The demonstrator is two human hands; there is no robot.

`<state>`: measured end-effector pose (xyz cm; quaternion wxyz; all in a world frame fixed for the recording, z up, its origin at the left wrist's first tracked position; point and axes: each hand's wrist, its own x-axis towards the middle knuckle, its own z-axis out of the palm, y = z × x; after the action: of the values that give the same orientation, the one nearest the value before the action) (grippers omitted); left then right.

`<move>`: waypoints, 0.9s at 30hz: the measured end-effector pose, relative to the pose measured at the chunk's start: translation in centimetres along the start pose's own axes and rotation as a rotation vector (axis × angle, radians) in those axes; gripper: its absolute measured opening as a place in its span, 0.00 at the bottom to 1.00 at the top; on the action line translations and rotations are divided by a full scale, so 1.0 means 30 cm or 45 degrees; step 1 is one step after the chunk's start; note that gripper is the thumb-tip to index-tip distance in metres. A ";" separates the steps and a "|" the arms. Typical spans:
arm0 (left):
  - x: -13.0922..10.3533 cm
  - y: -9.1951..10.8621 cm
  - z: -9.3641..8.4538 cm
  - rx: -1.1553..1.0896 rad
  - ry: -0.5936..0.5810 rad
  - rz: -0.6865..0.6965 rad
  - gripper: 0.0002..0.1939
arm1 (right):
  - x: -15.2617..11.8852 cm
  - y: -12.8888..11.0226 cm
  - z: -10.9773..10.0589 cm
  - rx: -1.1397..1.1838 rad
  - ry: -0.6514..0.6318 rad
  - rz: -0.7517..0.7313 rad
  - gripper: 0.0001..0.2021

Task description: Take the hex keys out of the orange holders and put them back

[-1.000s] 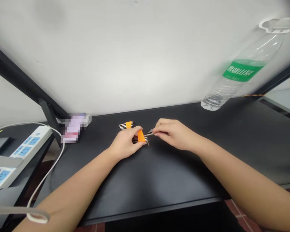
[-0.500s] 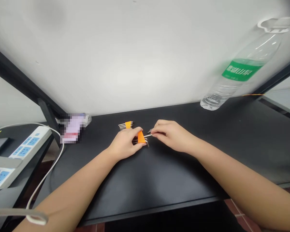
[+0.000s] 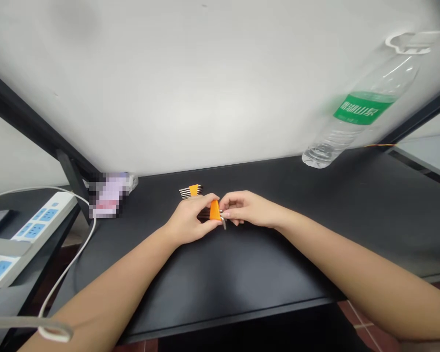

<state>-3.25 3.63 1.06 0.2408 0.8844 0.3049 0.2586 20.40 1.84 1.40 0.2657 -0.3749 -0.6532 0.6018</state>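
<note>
My left hand (image 3: 188, 219) is closed round an orange holder (image 3: 215, 210), thumb and fingers on its two ends. Metal hex keys run through this holder, their bent ends sticking out on its right side. My right hand (image 3: 245, 209) is right beside it, thumb and fingertips pinched on a hex key at the holder's right face; the key is mostly hidden by the fingers. Just behind my left hand, a second orange holder (image 3: 194, 190) with several hex keys lies on the black table (image 3: 220, 274).
At the back right stands a large clear bottle (image 3: 363, 107) with a green label. On the left are a white power strip (image 3: 33, 234), a white cable (image 3: 71, 264) and a blurred-out pinkish package (image 3: 112, 193). A grey-white panel (image 3: 429, 151) lies at the far right.
My right hand has moved left, up against the holder. The hex key shaft that showed between the holder and my right fingers is now hardly visible.
</note>
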 end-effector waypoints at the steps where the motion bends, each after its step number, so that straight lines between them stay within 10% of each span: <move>1: -0.002 -0.001 0.002 -0.006 0.003 -0.004 0.17 | 0.001 -0.001 -0.001 -0.023 -0.009 0.002 0.13; 11: -0.004 -0.028 0.027 0.014 0.004 -0.155 0.23 | -0.035 0.028 -0.129 -1.309 0.361 -0.205 0.09; 27: 0.003 -0.034 0.029 0.011 -0.006 -0.257 0.22 | -0.044 -0.001 -0.081 -1.348 0.175 -0.101 0.05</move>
<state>-3.08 4.17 -0.15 0.2625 0.8509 0.3929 0.2294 23.12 2.20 1.90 0.1049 -0.4711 -0.8623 0.1534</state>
